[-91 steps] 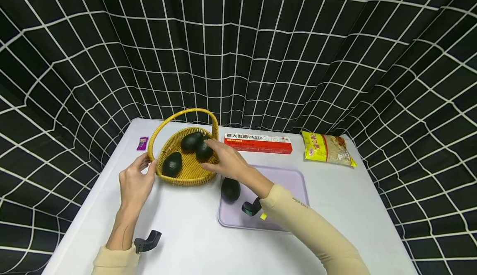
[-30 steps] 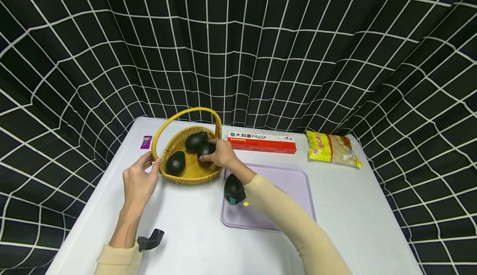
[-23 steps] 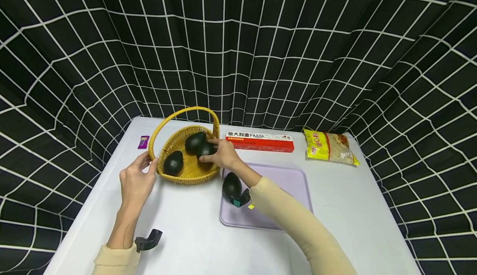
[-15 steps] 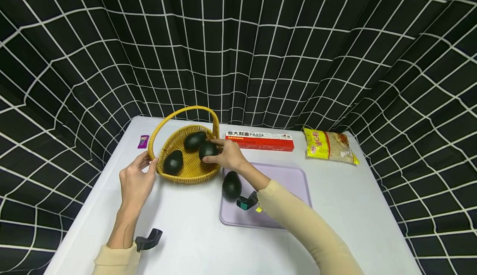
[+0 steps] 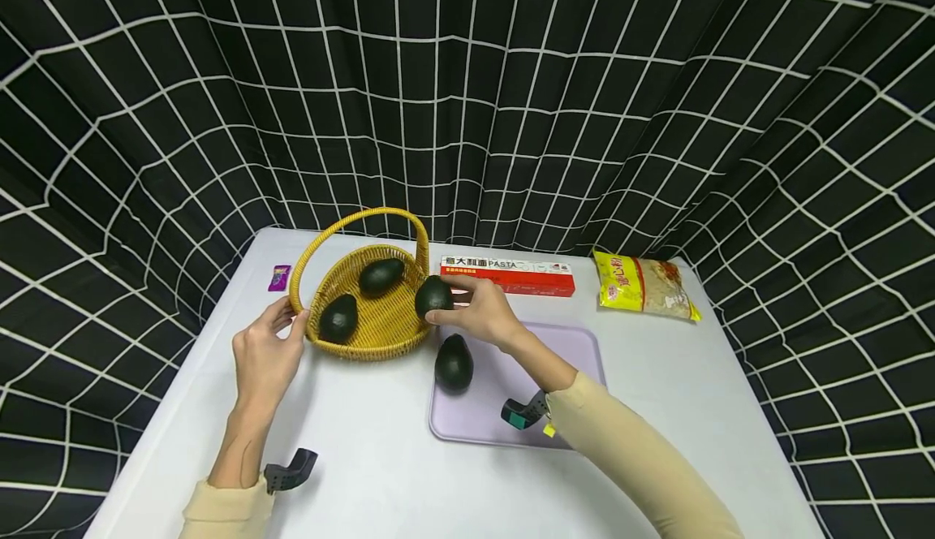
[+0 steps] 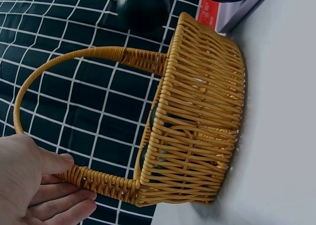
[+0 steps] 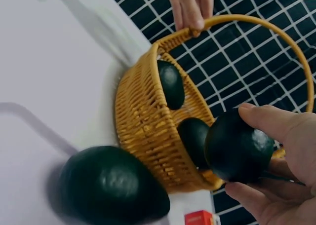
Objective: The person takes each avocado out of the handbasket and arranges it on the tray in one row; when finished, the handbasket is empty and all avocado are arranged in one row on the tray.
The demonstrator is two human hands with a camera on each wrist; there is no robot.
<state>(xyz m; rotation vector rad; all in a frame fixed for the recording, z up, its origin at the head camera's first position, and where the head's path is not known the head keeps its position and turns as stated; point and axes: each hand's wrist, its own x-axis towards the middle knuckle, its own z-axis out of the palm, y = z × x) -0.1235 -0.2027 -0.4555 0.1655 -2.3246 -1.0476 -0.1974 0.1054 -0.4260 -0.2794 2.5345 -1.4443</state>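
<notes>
My left hand (image 5: 269, 352) pinches the lower left end of the yellow wicker basket's (image 5: 380, 342) arched handle, thumb and fingers on either side of it in the left wrist view. The basket stands upright on the white table. My right hand (image 5: 482, 309) grips a dark green avocado (image 5: 434, 299) above the basket's right rim, thumb on one side and fingers on the other. Two more avocados stay inside the basket, one at the back (image 5: 381, 277) and one at the front left (image 5: 338, 319). Another avocado (image 5: 454, 363) lies on the left part of the lilac tray (image 5: 497, 433).
A red and white pasta box (image 5: 507, 277) lies behind the tray. Farther right is a yellow bag of pasta (image 5: 644, 287). A small purple packet (image 5: 279, 278) sits left of the basket. Black grid-patterned curtain (image 5: 467, 117) surrounds the table's back and sides.
My right hand has reached into the basket, taken hold of the right avocado, and lifted it rightward to the rim. The left hand keeps its hold on the handle.
</notes>
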